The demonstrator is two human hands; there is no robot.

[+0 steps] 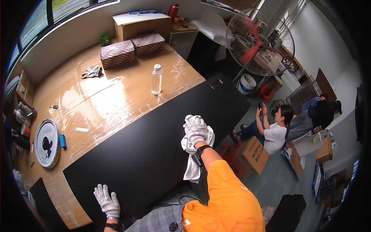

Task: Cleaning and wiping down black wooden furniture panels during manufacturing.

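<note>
A long matte black panel lies across the table in front of me. My left hand, in a white knit glove, rests flat near the panel's left end with its fingers spread. On the panel's right part, my right hand, gloved the same way, presses down on a bunched white cloth. The cloth's loose end hangs over the near edge of the panel. Beyond the panel stands a clear bottle with a white cap, upright on the film-covered table.
Two patterned boxes, a loose glove and a white round lid with black paint lie on the table. A large caged fan stands beyond the right end. A seated person and a carton are to the right.
</note>
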